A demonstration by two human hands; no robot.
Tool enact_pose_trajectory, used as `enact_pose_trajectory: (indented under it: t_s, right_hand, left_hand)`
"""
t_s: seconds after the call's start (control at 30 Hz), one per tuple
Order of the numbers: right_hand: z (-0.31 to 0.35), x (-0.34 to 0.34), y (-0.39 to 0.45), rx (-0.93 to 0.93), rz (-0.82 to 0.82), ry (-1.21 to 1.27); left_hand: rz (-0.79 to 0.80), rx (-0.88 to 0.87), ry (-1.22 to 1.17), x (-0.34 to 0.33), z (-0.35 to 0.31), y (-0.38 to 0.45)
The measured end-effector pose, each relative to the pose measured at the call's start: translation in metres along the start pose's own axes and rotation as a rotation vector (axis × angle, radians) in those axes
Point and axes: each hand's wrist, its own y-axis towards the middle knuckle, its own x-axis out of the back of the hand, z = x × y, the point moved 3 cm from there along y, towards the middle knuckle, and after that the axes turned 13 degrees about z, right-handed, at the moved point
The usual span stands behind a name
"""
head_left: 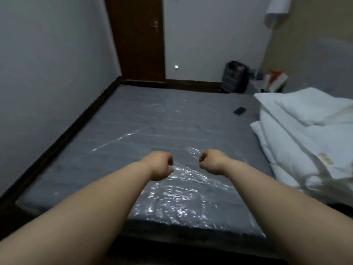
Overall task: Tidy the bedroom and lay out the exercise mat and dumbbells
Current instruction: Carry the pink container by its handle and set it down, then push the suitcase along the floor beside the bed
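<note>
A grey mattress point(133, 121) fills the middle of the view, covered by a clear, crinkled plastic film point(181, 192). My left hand point(159, 165) and my right hand point(212, 161) are stretched out over its near half, a short gap apart. Both are closed into fists on the film, and creases in the film run out from them. No exercise mat or dumbbell is in view.
Folded white bedding point(298, 134) is piled on the mattress's right side, with a dark phone point(239, 111) lying beside it. A dark wooden frame point(63, 131) borders the bed on the left. Beyond stand a brown door point(137, 39), a dark suitcase point(235, 77) and an orange-white box point(275, 79).
</note>
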Motion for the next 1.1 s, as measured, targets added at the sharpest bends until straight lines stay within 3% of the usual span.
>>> enact_pose_trajectory:
  t_s: [0.17, 0.47, 0.57, 0.7, 0.93, 1.1]
  right_hand:
    - [0.222, -0.061, 0.042, 0.296, 0.076, -0.19]
    - [0.615, -0.269, 0.061, 0.756, 0.325, -0.357]
    - [0.693, -0.314, 0.065, 0.831, 0.385, -0.443]
    - [0.765, -0.332, 0.103, 0.845, 0.386, -0.592]
    - [0.87, -0.304, 0.226, 0.761, 0.396, -0.661]
    - [0.976, -0.268, 0.319, 0.756, 0.351, -0.558]
  left_hand:
    - [-0.147, 0.281, -0.165, 0.028, 0.191, -0.116]
    - [-0.276, 0.709, -0.41, 0.018, 0.511, -0.344]
    - [-0.296, 0.797, -0.432, 0.023, 0.587, -0.373]
    - [-0.257, 0.79, -0.436, 0.04, 0.667, -0.362]
    - [-0.226, 0.788, -0.462, 0.109, 0.786, -0.315]
    - [-0.262, 0.774, -0.441, 0.192, 0.896, -0.276]
